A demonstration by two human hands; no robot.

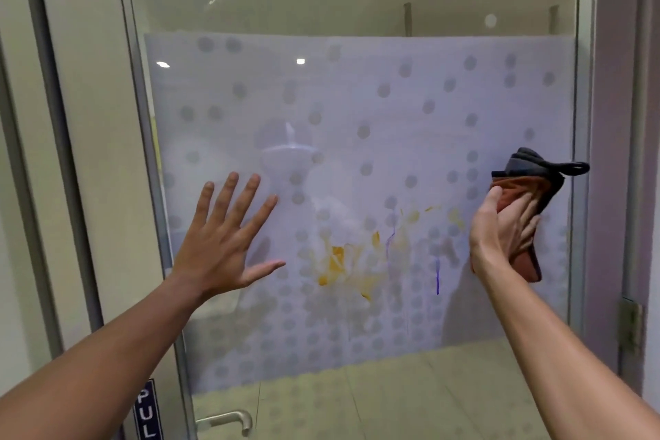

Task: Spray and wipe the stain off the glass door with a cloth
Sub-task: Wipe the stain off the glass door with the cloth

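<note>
1. State: left hand [228, 243] is spread wide, fingers splayed, palm toward the glass door [357, 100] at the left of the frosted dotted panel [321, 82]. It looks braced on the glass, but actual contact can't be confirmed. Right hand [507, 229] is clenched around a bunched cloth [528, 175], rust-brown with a dark grey part and a loop sticking up, pressed at or near the glass close to the right edge.
2. The stain [339, 261] sits between the hands, low centre: yellow-orange smears, with purple drips [437, 275] running down to its right. The cloth is beside the stain's right end, not on the main blotch.
3. Risk: smearing. The stain looks wet and runny, so a broad sweep could drag yellow and purple across clean frosted area.
4. Risk: drips outrun the cloth. Streaks already trail downward, so wiping top-first may push liquid lower.
5. Risk: bunched cloth gives a small, uneven contact patch and likely leaves bands. The loose loop could flick residue.
6. Risk: door swings. The handle [228, 420] and a partly visible "PUL" sign [146, 411] sit bottom left, and a hinge [630, 318] on the right. Hard wiping pressure could move the door if the left hand isn't holding it.
7. Risk: left palm leaves prints on the glass.
8. No spray bottle in view, so a re-spray means breaking stance.
</note>
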